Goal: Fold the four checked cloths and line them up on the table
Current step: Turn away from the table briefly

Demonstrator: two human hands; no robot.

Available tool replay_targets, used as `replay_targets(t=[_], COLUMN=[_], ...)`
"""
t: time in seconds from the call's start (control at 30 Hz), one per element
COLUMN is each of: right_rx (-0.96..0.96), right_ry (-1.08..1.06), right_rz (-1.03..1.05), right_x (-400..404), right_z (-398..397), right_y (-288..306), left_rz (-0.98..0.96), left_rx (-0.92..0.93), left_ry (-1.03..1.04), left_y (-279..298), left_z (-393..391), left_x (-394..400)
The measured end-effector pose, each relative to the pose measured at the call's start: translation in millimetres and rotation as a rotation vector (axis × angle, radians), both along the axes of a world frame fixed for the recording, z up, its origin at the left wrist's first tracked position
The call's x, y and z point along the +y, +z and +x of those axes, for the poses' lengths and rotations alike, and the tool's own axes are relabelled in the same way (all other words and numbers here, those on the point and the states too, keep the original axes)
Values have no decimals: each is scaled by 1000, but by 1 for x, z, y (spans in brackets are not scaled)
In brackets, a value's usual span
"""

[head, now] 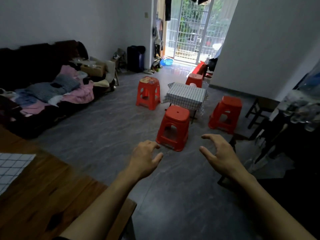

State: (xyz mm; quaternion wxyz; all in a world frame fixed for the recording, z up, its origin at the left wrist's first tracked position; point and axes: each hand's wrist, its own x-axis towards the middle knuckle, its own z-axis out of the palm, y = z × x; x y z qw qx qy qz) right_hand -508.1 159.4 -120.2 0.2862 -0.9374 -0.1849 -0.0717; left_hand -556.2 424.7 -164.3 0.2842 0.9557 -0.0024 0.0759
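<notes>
Both hands, left hand (145, 157) and right hand (219, 153), empty, fingers loosely spread, reaching out, probably toward the draped checked cloth (186, 96).

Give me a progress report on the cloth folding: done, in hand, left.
Done: one checked cloth lies flat on the wooden table; whether it is folded is unclear. In hand: nothing; the left hand and right hand reach forward, holding nothing. Left: another checked cloth drapes a small table among red stools; no others show.

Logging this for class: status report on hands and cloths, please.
Left hand, right hand open, empty, over floor. One checked cloth on wooden table. Red stool ahead.
</notes>
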Motion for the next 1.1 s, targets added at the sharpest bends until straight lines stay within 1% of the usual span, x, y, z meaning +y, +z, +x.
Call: replay_targets(t=[0.3,0.53,0.7,0.87,1.1], right_rx=[41,54,78,99,117], right_ry=[109,220,326,452,589], right_rz=[1,60,97,93,31], right_x=[69,94,111,130,185], right_z=[93,194,280,356,421], right_y=[-20,-37,-44,-43,-51], left_rz=[-1,38,53,94,98], left_rx=[-2,39,11,33,83], left_ry=[93,181,319,416,559], left_y=[-12,-21,-17,-10,-13], left_z=[78,150,206,263,299], left_x=[64,76,77,81,120])
